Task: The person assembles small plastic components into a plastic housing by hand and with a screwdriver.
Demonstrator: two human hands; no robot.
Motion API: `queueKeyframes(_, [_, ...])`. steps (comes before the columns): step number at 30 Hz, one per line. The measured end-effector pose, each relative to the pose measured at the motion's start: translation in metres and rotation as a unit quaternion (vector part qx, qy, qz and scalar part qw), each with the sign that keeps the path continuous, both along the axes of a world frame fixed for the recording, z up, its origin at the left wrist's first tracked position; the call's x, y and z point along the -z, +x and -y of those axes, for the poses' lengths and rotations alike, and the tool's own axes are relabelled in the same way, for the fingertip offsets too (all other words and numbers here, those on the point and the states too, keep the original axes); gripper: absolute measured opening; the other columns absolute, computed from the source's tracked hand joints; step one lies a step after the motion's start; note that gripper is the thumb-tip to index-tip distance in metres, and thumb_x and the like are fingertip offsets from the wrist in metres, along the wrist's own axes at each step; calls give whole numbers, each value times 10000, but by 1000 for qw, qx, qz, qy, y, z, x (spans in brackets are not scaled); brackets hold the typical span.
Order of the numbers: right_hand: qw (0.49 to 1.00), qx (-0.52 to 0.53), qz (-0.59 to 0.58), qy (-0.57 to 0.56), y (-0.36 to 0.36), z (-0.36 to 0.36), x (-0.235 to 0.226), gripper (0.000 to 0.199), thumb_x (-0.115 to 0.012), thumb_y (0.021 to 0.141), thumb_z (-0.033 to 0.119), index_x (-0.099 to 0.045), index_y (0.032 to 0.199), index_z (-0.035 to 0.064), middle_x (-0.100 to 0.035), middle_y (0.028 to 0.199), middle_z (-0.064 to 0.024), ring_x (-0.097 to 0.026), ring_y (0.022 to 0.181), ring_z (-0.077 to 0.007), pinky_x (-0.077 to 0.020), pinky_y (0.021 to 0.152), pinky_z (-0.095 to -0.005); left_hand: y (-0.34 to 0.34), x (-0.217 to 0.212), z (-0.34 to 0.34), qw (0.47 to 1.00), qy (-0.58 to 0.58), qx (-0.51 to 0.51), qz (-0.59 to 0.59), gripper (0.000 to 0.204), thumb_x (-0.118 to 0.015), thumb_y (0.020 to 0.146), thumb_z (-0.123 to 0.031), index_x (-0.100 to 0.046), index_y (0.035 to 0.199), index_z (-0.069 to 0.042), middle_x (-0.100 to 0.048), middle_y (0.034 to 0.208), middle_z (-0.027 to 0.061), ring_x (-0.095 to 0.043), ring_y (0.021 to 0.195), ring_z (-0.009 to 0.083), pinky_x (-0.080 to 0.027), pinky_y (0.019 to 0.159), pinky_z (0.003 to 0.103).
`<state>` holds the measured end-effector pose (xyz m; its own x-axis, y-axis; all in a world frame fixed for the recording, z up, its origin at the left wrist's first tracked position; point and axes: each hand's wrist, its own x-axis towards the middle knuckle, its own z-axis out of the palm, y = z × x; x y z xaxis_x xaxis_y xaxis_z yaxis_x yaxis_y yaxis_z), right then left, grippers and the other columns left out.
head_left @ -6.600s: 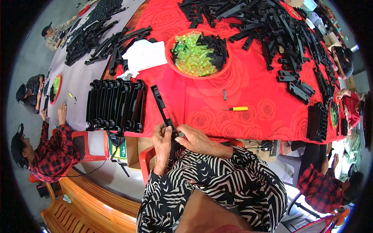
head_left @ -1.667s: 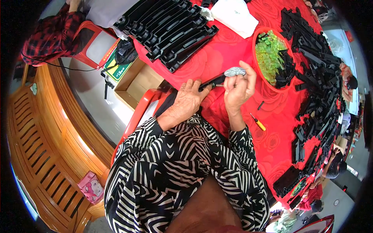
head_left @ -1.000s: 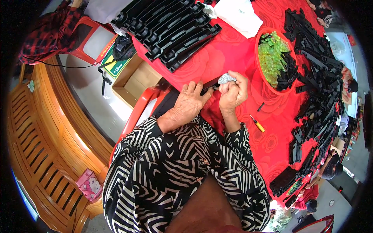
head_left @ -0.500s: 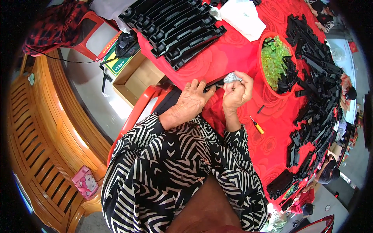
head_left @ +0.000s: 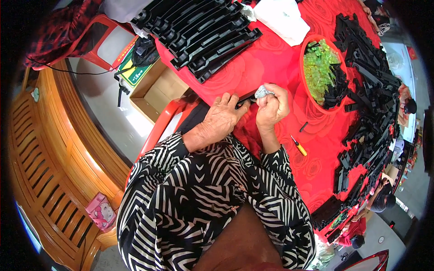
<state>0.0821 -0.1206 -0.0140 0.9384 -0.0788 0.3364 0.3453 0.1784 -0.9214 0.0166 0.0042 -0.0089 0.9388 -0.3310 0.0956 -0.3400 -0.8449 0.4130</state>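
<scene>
At the near edge of the red-covered table (head_left: 312, 167), my left hand (head_left: 222, 116) is closed over a black plastic part (head_left: 245, 97), most of which it hides. Close by on its right, my right hand (head_left: 272, 108) grips a tool by its silver-grey wrapped handle (head_left: 262, 92). That tool's tip points toward the black part; whether they touch I cannot tell. A small yellow-handled screwdriver (head_left: 300, 148) lies to the right of my hands, and a short black pin-like piece (head_left: 304, 127) lies beyond it.
An orange-red basin (head_left: 303, 67) holds yellow-green clear pieces and black ones. Long black parts (head_left: 199, 36) lie in a row at the far left; more black parts (head_left: 366, 90) heap along the right. A white cloth or bag (head_left: 282, 20) lies at the back. An open cardboard box (head_left: 158, 88) stands left.
My right hand has shifted slightly left, and the wrapped handle has moved with it, closer to my left hand. The left hand keeps its place on the black part.
</scene>
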Motion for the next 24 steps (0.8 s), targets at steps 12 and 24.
queueKeyframes(12, [990,-8,74,-117,4,0,6,247,-373,734,-31,-600,828,-20,-520,608,-48,-419,466,-75,-349,440,-224,4,3,1,1000,-12,12,3,461,-541,713,-90,-502,1169,-38,-485,978,153,-466,935,299,-434,758,408])
queueKeyframes(24, [990,-70,-65,101,13,9,-8,227,-341,760,-18,-549,851,-14,-427,520,-22,-342,411,-61,-285,372,-207,-10,10,-2,996,-30,-36,76,475,-541,680,-54,-515,1154,-36,-528,939,167,-518,884,306,-463,746,377])
